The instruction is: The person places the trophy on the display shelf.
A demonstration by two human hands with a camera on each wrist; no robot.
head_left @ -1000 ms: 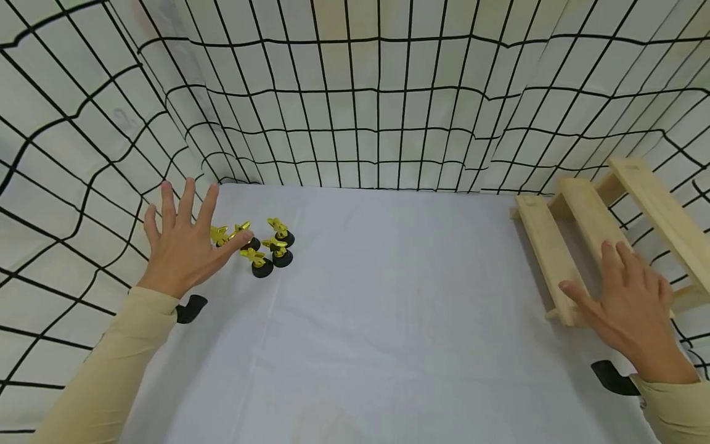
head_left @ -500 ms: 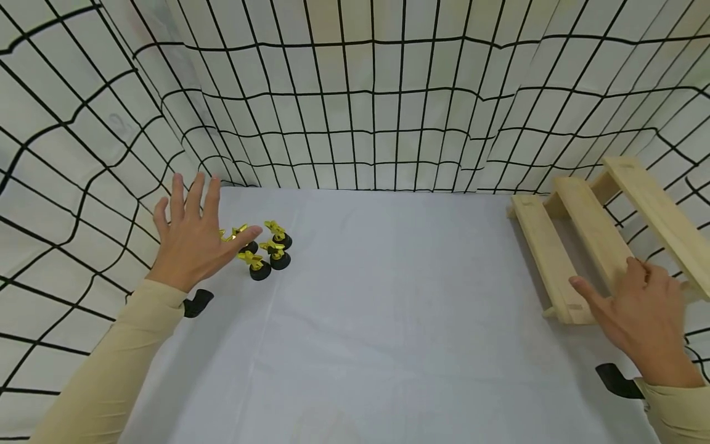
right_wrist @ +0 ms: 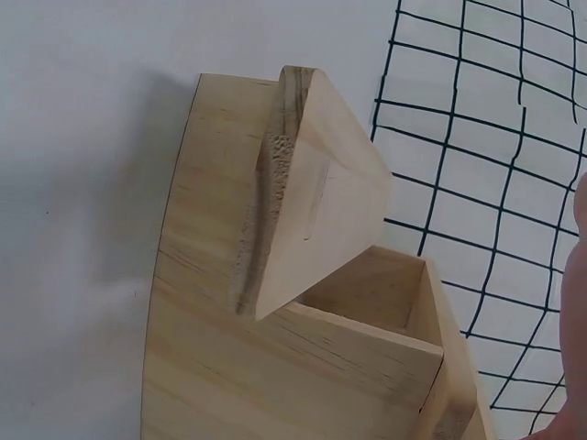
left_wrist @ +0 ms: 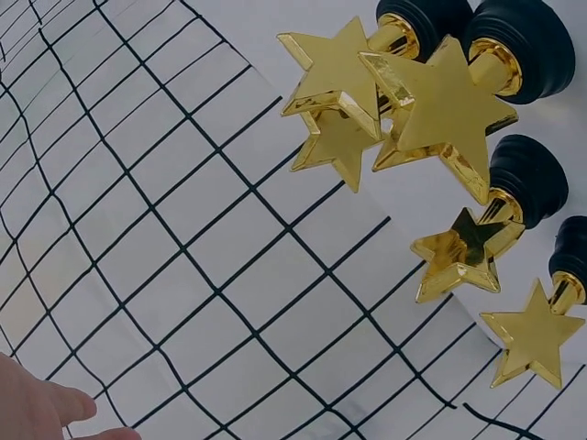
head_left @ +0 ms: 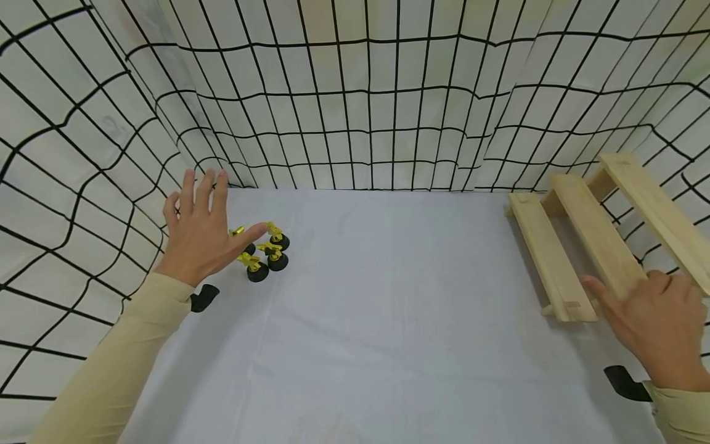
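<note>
My left hand [head_left: 199, 239] reaches over the back left of the white surface, fingers spread and thumb pointing right. Close beside and under it stand several small trophies [head_left: 274, 254] with gold stars on black round bases; the hand hides some. In the left wrist view their gold stars [left_wrist: 440, 110] show large, with the fingertips [left_wrist: 73, 403] low at the left, apart from them. On the right, my right hand [head_left: 660, 327] overlaps the near end of a three-step wooden rack [head_left: 546, 253]. Its thumb points toward the rack and its fingers bend, fingertips hidden; I cannot tell whether they grip the wood.
Black wire grid panels [head_left: 377, 92] with white backing stand at the back and both sides. A white cloth [head_left: 388, 296] covers the surface between trophies and rack. The rack stands close to the right grid.
My right hand has moved right and toward me along the rack's near end, its fingers now more bent. My left hand has shifted slightly right over the trophies. Trophies and rack keep their places.
</note>
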